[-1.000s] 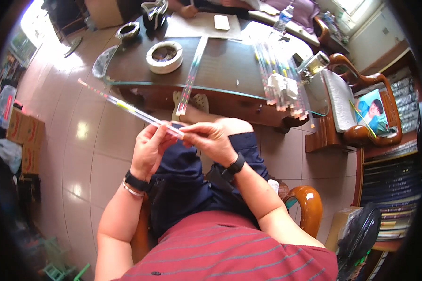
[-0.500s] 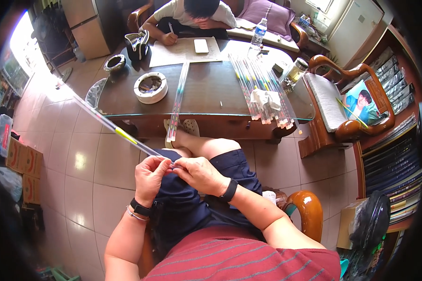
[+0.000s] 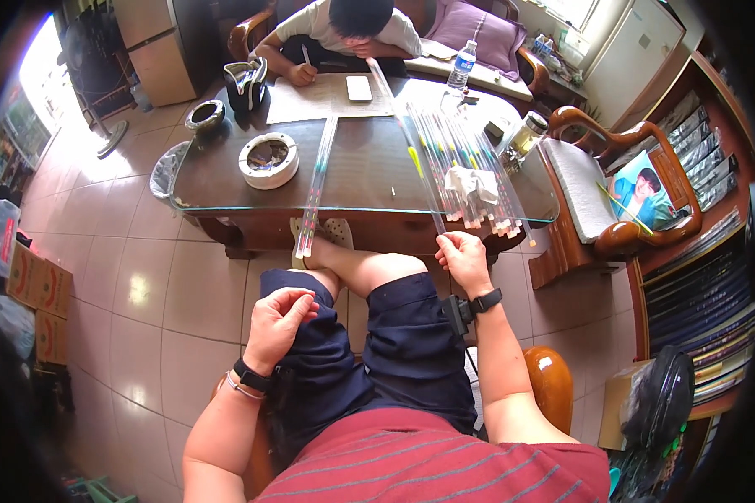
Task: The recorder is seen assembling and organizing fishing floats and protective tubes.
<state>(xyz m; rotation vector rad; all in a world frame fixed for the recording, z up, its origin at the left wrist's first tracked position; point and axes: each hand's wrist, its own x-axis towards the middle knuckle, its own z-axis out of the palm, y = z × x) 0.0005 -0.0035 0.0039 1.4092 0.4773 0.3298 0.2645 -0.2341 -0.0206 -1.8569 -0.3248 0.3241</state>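
My right hand (image 3: 463,258) pinches the near end of a long clear plastic tube (image 3: 415,161) with a bright yellow section inside. This tube slants away over the table, just left of a bundle of similar clear tubes (image 3: 470,155) with coloured slender sticks in them. Over my left thigh, my left hand (image 3: 283,323) is closed with its fingers curled and thumb pressed in; whatever it may hold is hidden. Two or so more tubes (image 3: 317,189) lie together at mid-table, their pink-marked ends jutting past the near edge. Crumpled white tissue (image 3: 471,184) rests on the bundle.
The glass-topped table (image 3: 361,184) carries a white round ashtray (image 3: 268,160), a dark bowl (image 3: 205,116), a black pouch (image 3: 246,84), a water bottle (image 3: 461,65) and a jar (image 3: 528,132). Across it a person (image 3: 344,33) writes on a paper sheet (image 3: 310,99). A wooden chair (image 3: 579,184) stands right.
The yellow-marked tube has swung from the left, where both hands held it, to the right beside the bundle. My right hand carried it forward; my left hand let go and stayed near my lap.
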